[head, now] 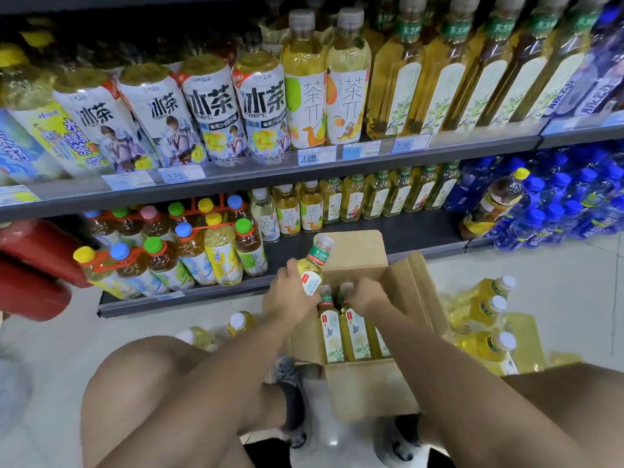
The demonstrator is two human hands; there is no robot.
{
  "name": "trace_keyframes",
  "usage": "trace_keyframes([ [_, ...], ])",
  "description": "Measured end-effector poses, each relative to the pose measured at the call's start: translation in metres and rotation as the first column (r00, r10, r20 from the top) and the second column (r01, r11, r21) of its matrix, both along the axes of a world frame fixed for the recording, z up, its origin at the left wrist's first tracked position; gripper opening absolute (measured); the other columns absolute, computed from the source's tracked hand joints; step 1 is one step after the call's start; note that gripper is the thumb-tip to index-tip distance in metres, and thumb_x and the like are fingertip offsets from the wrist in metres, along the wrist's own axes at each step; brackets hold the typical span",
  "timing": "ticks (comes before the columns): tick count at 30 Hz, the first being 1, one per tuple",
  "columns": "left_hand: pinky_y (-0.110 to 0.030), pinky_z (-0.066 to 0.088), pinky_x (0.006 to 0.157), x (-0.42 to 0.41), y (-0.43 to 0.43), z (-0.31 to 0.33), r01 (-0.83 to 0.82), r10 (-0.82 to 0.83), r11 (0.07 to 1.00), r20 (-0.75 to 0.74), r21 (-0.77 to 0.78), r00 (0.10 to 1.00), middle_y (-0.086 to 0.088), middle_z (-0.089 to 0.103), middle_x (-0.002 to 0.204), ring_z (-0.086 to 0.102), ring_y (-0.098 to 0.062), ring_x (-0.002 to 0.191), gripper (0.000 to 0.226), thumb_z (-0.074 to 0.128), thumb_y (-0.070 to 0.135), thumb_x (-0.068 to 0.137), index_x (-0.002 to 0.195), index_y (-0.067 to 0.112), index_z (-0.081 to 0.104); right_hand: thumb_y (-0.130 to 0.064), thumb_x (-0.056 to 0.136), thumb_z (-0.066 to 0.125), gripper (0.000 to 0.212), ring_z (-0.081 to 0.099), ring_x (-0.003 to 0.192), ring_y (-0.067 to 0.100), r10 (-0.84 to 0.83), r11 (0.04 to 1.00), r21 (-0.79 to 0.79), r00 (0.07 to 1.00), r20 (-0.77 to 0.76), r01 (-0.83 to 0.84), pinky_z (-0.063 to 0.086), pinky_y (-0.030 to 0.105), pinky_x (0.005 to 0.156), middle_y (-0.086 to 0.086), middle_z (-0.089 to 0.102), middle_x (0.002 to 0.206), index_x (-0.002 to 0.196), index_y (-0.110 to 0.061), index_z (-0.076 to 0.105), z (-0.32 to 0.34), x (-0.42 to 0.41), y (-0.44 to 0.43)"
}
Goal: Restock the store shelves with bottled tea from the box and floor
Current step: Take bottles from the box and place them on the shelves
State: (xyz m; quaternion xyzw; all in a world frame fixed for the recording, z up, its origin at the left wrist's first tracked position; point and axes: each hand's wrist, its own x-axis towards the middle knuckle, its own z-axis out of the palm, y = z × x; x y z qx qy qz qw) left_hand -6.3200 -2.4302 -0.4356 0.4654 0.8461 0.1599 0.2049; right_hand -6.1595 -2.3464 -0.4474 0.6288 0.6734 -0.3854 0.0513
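Observation:
An open cardboard box (371, 390) stands on the floor in front of the bottom shelf (337, 251), with several yellow tea bottles (332, 336) upright inside. My left hand (287, 295) is shut on one tea bottle (314, 265), held tilted just above the box's left side. My right hand (366, 295) is closed over the top of another bottle (358, 332) still standing in the box. More of the same tea bottles (493, 319) lie on the floor to the right of the box, and two more (216, 332) lie to its left.
The bottom shelf holds multi-colour-capped bottle packs (189, 251) on the left and small tea bottles (354, 204) at the back, with bare shelf behind the box. Blue bottles (557, 204) stack at the right. Red containers (33, 265) jut out at the left. My knees flank the box.

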Motion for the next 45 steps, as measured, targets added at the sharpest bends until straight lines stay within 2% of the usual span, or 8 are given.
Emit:
trace_keyframes([
  [6,-0.036,0.045,0.067,-0.006,0.015,-0.024,0.018,-0.018,1.0,0.0,-0.004,1.0,-0.004,0.053,0.118,0.059,-0.026,0.102,0.088,0.078,0.052,0.073,0.136,0.031,0.021,-0.021,0.098,0.051,0.033,0.06,0.113,0.031,0.106,0.994,0.009,0.981,0.161,-0.109,0.05,0.04,0.093,0.014,0.059,0.126,0.129,-0.01,0.051,-0.052,-0.013,-0.001],
  [14,-0.039,0.05,0.078,-0.006,0.028,-0.051,-0.008,0.002,0.997,0.08,0.073,0.997,-0.006,0.051,0.124,0.053,-0.025,0.109,0.089,0.079,0.043,0.071,0.141,0.026,0.028,-0.019,0.096,0.057,0.039,0.06,0.114,0.028,0.059,0.998,0.007,0.967,0.248,-0.063,0.047,0.044,0.102,0.014,0.06,0.124,0.131,-0.005,0.046,-0.088,-0.031,0.013],
  [23,-0.047,0.05,0.092,-0.005,0.031,-0.026,-0.026,0.019,0.998,0.137,0.052,0.99,-0.011,0.049,0.131,0.053,-0.031,0.115,0.086,0.08,0.026,0.076,0.147,0.017,0.031,-0.032,0.09,0.068,0.036,0.063,0.106,0.031,-0.091,0.996,-0.015,0.993,0.08,0.092,0.051,0.036,0.089,0.013,0.067,0.113,0.113,-0.005,0.063,-0.058,-0.023,0.028],
  [27,-0.047,0.049,0.094,0.01,0.025,0.01,-0.016,0.002,0.996,0.153,0.091,0.988,-0.011,0.051,0.127,0.054,-0.03,0.113,0.083,0.079,0.022,0.075,0.143,0.016,0.033,-0.029,0.09,0.064,0.036,0.062,0.107,0.034,-0.02,1.0,0.005,0.999,-0.028,0.02,0.052,0.036,0.088,0.015,0.066,0.112,0.115,-0.002,0.062,-0.018,-0.01,0.022],
  [33,-0.048,0.052,0.091,0.029,0.017,0.083,0.008,-0.061,0.965,0.193,0.262,0.979,-0.011,0.055,0.123,0.057,-0.031,0.112,0.081,0.078,0.032,0.076,0.141,0.013,0.034,-0.019,0.085,0.068,0.03,0.061,0.106,0.035,0.079,0.953,0.304,0.982,-0.169,-0.024,0.046,0.031,0.077,0.014,0.064,0.111,0.108,-0.005,0.055,0.085,0.006,0.007],
  [36,-0.046,0.053,0.089,0.034,0.012,0.131,0.035,-0.107,0.924,0.17,0.381,0.98,-0.009,0.057,0.125,0.06,-0.03,0.11,0.086,0.078,0.042,0.078,0.144,0.013,0.031,-0.025,0.086,0.071,0.035,0.061,0.105,0.032,0.131,0.893,0.45,0.963,-0.234,-0.013,0.045,0.031,0.077,0.013,0.064,0.111,0.111,-0.007,0.055,0.157,0.01,0.006],
  [42,-0.043,0.052,0.093,0.039,0.004,0.234,0.046,-0.132,0.795,0.098,0.604,0.986,-0.005,0.057,0.128,0.059,-0.025,0.114,0.087,0.083,0.031,0.074,0.143,0.021,0.031,-0.036,0.087,0.072,0.054,0.06,0.106,0.033,0.165,0.739,0.668,0.94,-0.3,0.083,0.049,0.036,0.081,0.015,0.063,0.117,0.126,-0.006,0.049,0.31,0.02,0.002],
  [45,-0.041,0.053,0.091,0.037,0.006,0.288,0.08,-0.159,0.728,0.054,0.68,0.986,-0.005,0.058,0.127,0.061,-0.025,0.111,0.089,0.084,0.033,0.077,0.145,0.022,0.028,-0.034,0.086,0.074,0.048,0.06,0.105,0.032,0.241,0.62,0.775,0.912,-0.332,0.119,0.043,0.031,0.076,0.013,0.064,0.112,0.12,-0.006,0.053,0.379,0.027,-0.004],
])
